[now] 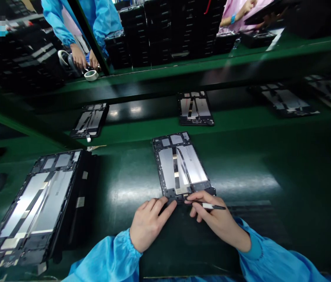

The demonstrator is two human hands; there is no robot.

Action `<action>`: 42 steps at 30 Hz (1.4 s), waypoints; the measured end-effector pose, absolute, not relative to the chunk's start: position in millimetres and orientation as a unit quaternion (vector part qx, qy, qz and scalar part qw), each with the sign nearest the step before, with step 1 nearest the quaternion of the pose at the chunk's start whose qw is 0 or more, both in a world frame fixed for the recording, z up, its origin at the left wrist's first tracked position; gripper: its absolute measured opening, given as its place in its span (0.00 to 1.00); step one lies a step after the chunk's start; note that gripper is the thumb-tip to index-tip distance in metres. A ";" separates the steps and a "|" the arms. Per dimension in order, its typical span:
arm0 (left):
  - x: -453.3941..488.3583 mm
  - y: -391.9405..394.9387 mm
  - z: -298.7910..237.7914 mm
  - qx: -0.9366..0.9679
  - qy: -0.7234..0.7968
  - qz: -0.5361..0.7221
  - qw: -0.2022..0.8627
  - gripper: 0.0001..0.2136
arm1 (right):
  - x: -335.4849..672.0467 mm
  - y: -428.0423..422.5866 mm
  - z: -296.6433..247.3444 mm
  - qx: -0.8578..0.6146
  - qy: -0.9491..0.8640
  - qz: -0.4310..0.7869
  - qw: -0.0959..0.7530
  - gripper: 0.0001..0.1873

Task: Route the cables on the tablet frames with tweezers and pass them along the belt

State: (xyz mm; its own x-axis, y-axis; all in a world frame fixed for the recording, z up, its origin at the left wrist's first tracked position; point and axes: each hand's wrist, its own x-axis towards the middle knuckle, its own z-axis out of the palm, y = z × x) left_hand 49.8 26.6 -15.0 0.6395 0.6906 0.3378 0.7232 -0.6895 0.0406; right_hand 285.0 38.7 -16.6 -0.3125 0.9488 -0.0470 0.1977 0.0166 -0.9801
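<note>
An opened tablet lies face down on the green bench in front of me, its silver inner plate and dark ribbon cables showing. My left hand touches its near edge at the left with the fingertips, thumb and forefinger apart. At the right of that edge, my right hand pinches a slim black-and-white pen-like tool. The tool points left over the tablet's lower part; its tip is hidden by my fingers. Blue sleeves cover both forearms.
To the left, another opened tablet tops a dark stack. More opened tablets lie along the strip beyond. A green post slants across the left. Behind are black tray stacks, a tape roll and co-workers' hands.
</note>
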 end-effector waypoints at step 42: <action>62.8 16.5 -19.6 -0.954 -0.256 -0.153 -0.029 0.15 | 302.8 39.0 -9.7 -0.513 -0.689 0.452 0.240 0.08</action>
State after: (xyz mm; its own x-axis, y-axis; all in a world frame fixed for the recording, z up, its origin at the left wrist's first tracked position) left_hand 62.8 16.5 -19.6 0.8223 0.4972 0.2769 0.4792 -0.8673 0.1343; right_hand 302.8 39.0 -9.7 -0.3588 0.9240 -0.1322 0.4893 0.0655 -0.8697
